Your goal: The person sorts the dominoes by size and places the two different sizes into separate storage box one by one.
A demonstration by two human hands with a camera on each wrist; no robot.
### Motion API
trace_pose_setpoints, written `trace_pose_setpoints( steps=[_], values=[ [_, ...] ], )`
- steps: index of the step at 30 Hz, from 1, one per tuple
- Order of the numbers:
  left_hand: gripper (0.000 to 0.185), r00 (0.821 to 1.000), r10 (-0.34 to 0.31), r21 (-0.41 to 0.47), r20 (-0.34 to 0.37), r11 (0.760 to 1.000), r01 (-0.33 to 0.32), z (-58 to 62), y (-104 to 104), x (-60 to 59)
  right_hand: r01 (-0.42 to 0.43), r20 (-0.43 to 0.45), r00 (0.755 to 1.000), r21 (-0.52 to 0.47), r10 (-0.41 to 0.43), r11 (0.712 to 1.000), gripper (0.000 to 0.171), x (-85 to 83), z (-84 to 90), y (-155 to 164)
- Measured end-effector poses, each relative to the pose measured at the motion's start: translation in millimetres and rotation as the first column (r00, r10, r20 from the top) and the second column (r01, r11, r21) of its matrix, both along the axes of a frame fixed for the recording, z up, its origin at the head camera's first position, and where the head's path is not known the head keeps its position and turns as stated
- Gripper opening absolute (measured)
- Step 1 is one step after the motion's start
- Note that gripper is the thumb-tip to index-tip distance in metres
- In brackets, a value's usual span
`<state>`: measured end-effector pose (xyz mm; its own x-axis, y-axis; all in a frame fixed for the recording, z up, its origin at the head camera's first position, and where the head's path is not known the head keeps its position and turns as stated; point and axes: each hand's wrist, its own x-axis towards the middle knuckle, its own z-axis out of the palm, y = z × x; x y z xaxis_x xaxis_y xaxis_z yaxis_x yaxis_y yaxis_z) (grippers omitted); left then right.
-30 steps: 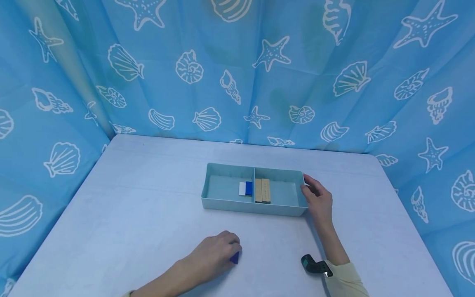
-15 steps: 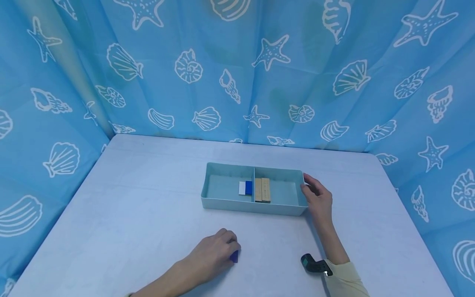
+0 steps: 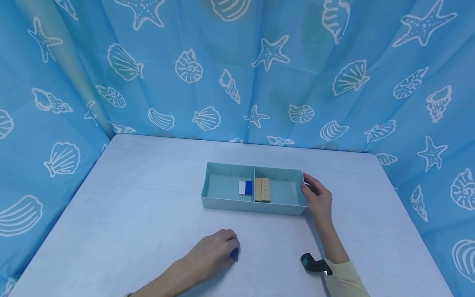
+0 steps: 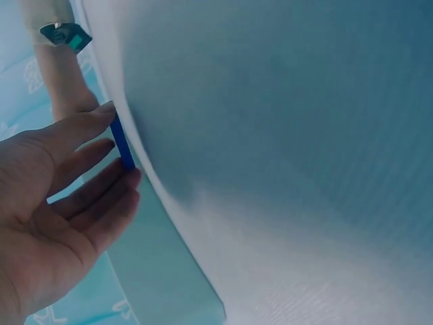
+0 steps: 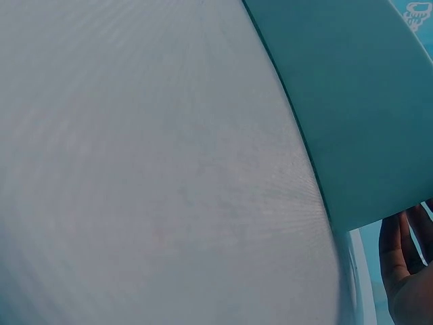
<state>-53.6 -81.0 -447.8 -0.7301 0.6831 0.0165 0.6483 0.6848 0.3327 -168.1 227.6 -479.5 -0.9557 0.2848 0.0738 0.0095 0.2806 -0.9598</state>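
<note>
My left hand lies on the white table near its front edge and pinches a small dark blue piece. In the left wrist view the blue piece stands on edge between the thumb and fingertips. My right hand holds the right end of a teal two-compartment tray, with the thumb at the near corner and a finger over the rim. A white and blue block lies in the left compartment against the divider. Two wooden blocks lie in the right one.
A blue curtain with shells and starfish closes in the table at the back and on both sides. A dark wrist device sits on my right forearm. The right wrist view shows the tray's wall close up.
</note>
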Motion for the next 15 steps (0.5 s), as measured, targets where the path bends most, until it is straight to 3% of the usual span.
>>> trace_pose_setpoints(
  steps=[9, 15],
  values=[
    [0.025, 0.999, 0.005, 0.051, -0.053, 0.999, -0.002, 18.2, -3, -6.6, -0.002, -0.007, 1.0, 0.006, 0.002, 1.0, 0.04, 0.2, 0.1, 0],
    [0.029, 0.997, 0.023, 0.105, -0.079, 0.994, -0.015, 33.0, -5, -18.7, -0.006, -0.005, 1.0, 0.016, 0.006, 1.0, 0.041, 0.9, 0.5, 1]
  ],
)
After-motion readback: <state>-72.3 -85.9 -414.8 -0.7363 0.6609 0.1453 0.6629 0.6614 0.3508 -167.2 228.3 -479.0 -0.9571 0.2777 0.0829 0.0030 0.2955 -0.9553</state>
